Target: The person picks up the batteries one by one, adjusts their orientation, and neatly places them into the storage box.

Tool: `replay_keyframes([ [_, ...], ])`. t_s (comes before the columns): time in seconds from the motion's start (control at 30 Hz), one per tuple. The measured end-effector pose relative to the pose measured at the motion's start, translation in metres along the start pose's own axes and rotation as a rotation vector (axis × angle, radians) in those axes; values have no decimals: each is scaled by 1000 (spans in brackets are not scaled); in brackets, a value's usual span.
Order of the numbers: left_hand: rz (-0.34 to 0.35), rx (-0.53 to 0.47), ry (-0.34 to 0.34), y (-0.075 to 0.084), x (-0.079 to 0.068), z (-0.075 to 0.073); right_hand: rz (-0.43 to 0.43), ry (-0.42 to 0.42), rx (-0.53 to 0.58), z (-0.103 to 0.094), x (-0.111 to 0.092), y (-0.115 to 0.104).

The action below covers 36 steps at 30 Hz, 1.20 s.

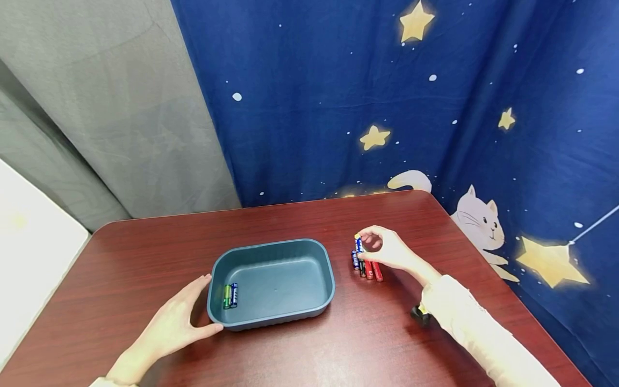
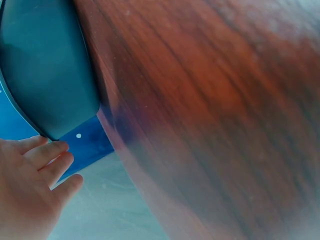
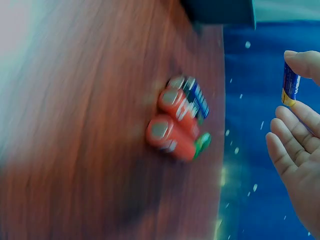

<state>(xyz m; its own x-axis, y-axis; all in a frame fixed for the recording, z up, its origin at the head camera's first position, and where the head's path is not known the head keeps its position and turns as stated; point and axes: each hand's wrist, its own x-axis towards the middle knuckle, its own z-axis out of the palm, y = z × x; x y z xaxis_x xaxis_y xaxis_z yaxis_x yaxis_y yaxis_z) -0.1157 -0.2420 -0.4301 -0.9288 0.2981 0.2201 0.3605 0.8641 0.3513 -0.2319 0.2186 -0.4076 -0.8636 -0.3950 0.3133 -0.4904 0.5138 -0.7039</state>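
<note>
My right hand [image 1: 390,250] pinches a blue battery with a yellow end [image 3: 290,84] between thumb and forefinger, raised over a small row of batteries. In that row lie a blue battery [image 1: 355,260], a black battery [image 1: 362,269] and two red batteries [image 3: 170,136], side by side on the table. At the left end of a blue-grey plastic tray [image 1: 275,321], my left hand [image 1: 169,320] touches the rim with spread fingers, thumb at the near corner. Inside the tray, a green battery [image 1: 227,296] and a blue battery [image 1: 234,295] stand out against its left part.
The tray and batteries are on a reddish-brown wooden table [image 1: 159,252]. Behind it hang a grey curtain [image 1: 145,134] and a blue star-patterned curtain [image 1: 309,107]. A small black object [image 1: 419,316] shows beneath the right sleeve. A white surface [image 1: 29,258] borders the table's left side.
</note>
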Motion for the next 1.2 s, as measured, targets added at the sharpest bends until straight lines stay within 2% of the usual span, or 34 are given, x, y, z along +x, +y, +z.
replay_keyframes([
  [0.13,3,3,0,-1,0,0,-22,-21,40,8,7,-17],
  [0.37,3,6,2,-2,0,1,-39,-43,134,17,16,-73],
  [0.43,4,8,4,-2,0,1,-54,-45,155,22,20,-80],
  [0.5,4,9,3,-2,0,0,-66,-48,174,29,25,-81],
  [0.73,5,8,2,-1,-1,0,-122,-57,170,56,41,-64],
  [1.2,21,8,11,-1,1,-2,-129,-90,210,91,53,-81],
])
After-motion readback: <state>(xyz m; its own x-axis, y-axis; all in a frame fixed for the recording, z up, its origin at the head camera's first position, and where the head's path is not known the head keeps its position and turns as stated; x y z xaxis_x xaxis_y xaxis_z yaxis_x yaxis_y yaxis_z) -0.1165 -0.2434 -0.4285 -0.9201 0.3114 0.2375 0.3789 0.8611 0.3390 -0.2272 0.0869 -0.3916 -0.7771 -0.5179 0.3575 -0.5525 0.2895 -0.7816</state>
